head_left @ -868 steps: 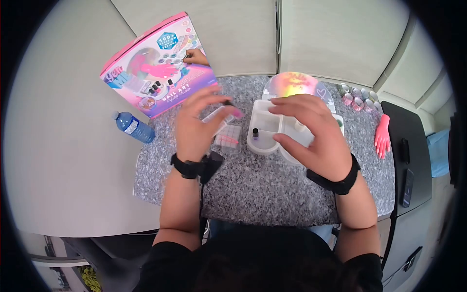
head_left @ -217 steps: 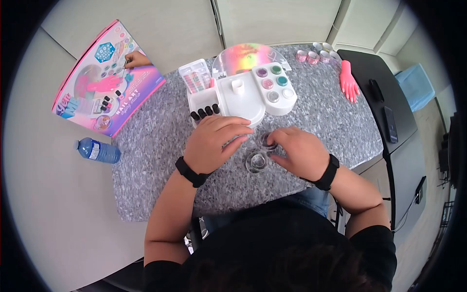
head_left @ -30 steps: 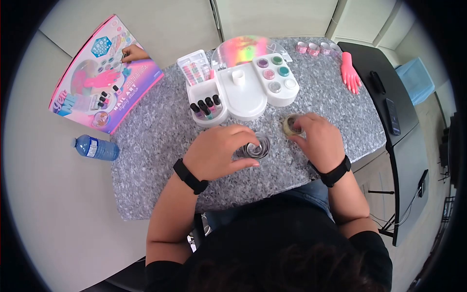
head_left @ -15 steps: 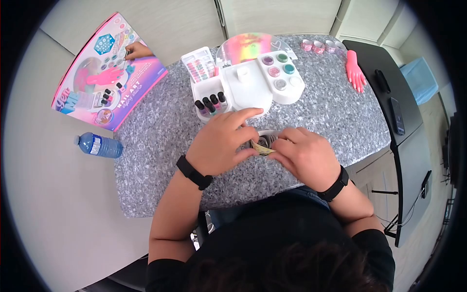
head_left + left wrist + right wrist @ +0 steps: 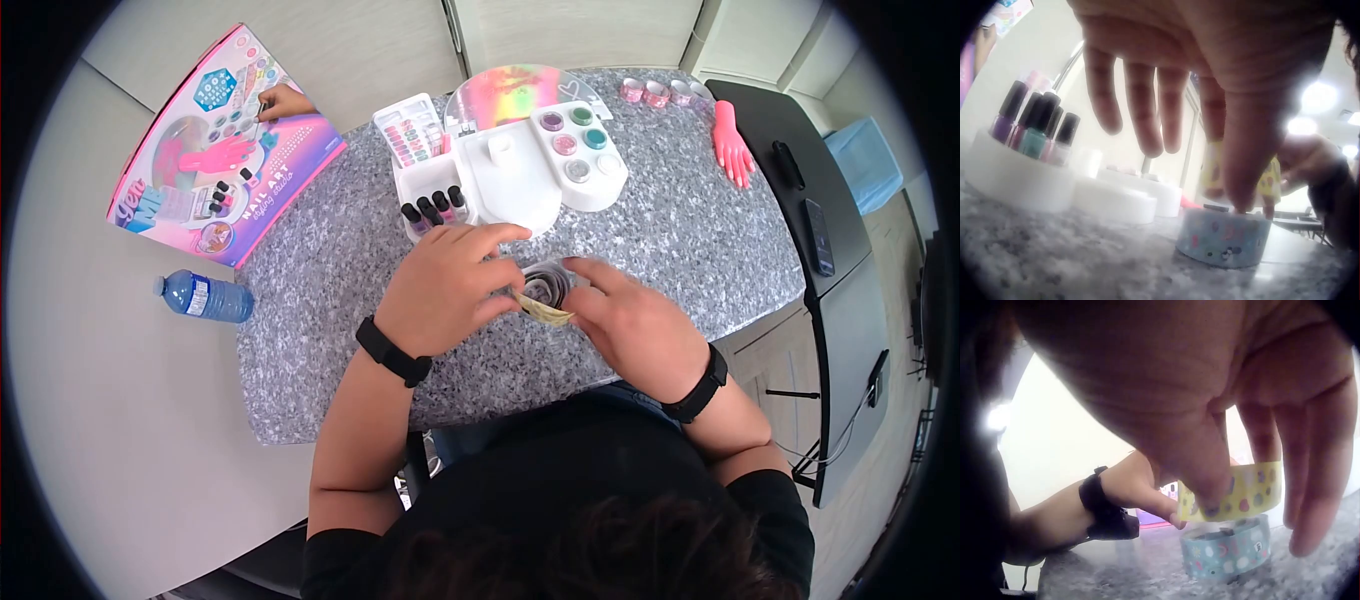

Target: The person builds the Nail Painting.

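Both hands hold a yellow patterned band (image 5: 543, 309) over a coiled roll (image 5: 546, 284) near the middle of the grey speckled table. The left hand (image 5: 443, 285) pinches the band's left side between thumb and a finger, its other fingers spread. At the right side, the right hand (image 5: 642, 335) grips it, thumb on its outer face. In the right wrist view, the yellow band (image 5: 1250, 492) sits just above the light blue patterned roll (image 5: 1227, 551). The left wrist view shows the same blue roll (image 5: 1222, 240) flat on the table; the left hand partly covers the band.
Behind the hands stands a white organizer (image 5: 515, 190) with black-capped bottles (image 5: 433, 208) and glitter pots. Pink patterned rolls (image 5: 656, 95) and a pink model hand (image 5: 732, 145) lie at the back right. A water bottle (image 5: 205, 297) and a printed box (image 5: 225, 150) are at left.
The right hand has brought the yellow band leftward over the coiled roll, and the left hand has taken hold of its other side. The hands are closer together than a second ago.
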Available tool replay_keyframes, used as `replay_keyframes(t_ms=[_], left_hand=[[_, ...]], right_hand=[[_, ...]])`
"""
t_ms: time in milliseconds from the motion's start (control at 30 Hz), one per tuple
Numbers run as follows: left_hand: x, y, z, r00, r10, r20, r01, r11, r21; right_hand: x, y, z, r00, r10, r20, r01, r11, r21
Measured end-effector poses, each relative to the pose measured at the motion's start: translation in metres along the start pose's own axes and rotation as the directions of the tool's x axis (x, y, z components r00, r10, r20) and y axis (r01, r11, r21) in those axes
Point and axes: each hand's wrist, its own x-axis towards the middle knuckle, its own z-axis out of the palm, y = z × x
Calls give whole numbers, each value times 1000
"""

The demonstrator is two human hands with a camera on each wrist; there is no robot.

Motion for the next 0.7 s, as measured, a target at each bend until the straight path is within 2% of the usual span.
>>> replay_keyframes(t_ms=[133, 267, 433, 533, 700], left_hand=[[-2, -6, -2, 1000, -19, -1, 19, 1000, -1], [-4, -10, -3, 1000, -29, -6, 29, 1000, 3], [-6, -13, -3, 998, -61, 25, 60, 998, 38], [-8, -17, -1, 997, -79, 6, 78, 995, 63], [-7, -15, -3, 993, -120, 11, 120, 991, 57]], right_hand=[[1, -4, -3, 998, 26, 61, -27, 1000, 8], [0, -2, 0, 998, 31, 48, -32, 999, 7], [3, 1, 3, 999, -29, 25, 31, 995, -90], [4, 5, 7, 1000, -17, 15, 19, 994, -107], [10, 6, 9, 1000, -6, 10, 7, 999, -52]])
